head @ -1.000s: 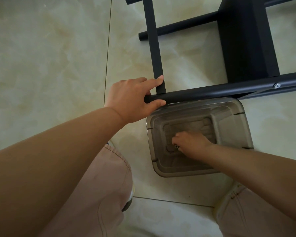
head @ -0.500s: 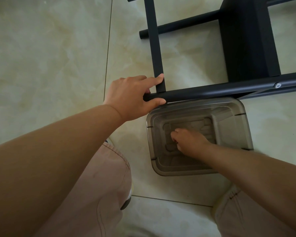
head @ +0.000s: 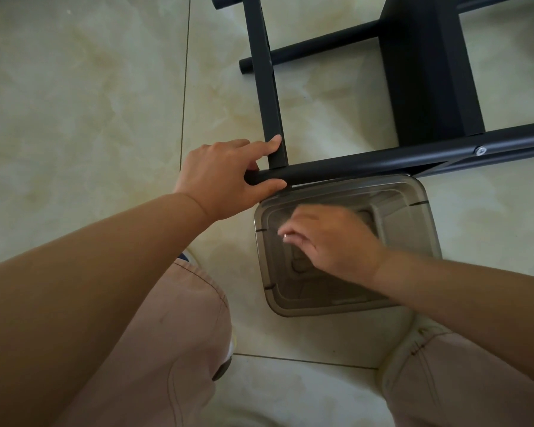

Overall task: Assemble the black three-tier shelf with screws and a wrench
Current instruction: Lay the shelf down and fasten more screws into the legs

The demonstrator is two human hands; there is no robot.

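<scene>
The black shelf frame [head: 383,161] lies on its side on the tiled floor. My left hand [head: 225,177] grips the end of its near round tube, forefinger stretched onto the flat crossbar [head: 265,87]. A silver screw [head: 480,151] sits in the tube further right. My right hand [head: 330,238] hovers, blurred, over the clear grey plastic container [head: 413,204] and pinches a small shiny screw [head: 285,237] at its fingertips. A black shelf panel [head: 426,66] stands on edge beyond the tube.
A second round tube [head: 309,52] lies behind the crossbar. My knees in pink trousers fill the bottom of the view on both sides of the container. Pale floor tiles [head: 84,103] spread to the left.
My right hand has lifted out of the container's bottom and moved up and left, now pinching a small screw. My left hand keeps its grip on the tube.
</scene>
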